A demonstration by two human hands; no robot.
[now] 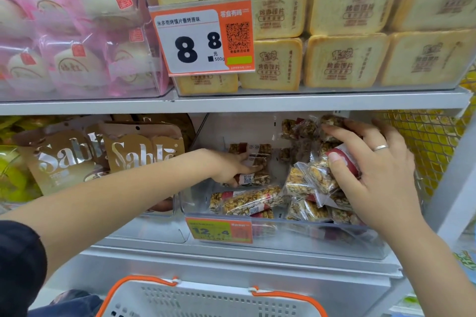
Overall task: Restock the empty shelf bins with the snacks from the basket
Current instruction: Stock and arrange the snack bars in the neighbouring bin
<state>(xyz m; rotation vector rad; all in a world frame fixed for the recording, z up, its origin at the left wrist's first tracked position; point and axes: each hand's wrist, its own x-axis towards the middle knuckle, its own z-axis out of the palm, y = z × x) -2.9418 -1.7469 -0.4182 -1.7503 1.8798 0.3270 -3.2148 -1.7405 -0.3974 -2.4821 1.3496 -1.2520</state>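
A clear plastic shelf bin (283, 237) on the lower shelf holds several nut-brittle snack bars (247, 202) in clear wrappers with red labels. My left hand (231, 165) reaches deep into the bin's left half and grips one bar (253, 179) near the back. My right hand (371, 170), with a ring on one finger, is in the bin's right half, its fingers spread and curled round a stack of the bars (315, 177), thumb on a red label. The white basket (206, 301) with an orange rim sits below, at the bottom edge; its contents are out of view.
Gold "Sablé" packs (144, 154) fill the bin to the left. The upper shelf (231, 103) carries pink-wrapped buns (77, 33) and toast-shaped packs (347, 59) behind an orange price tag (203, 38). A yellow mesh panel (425, 152) stands at the right.
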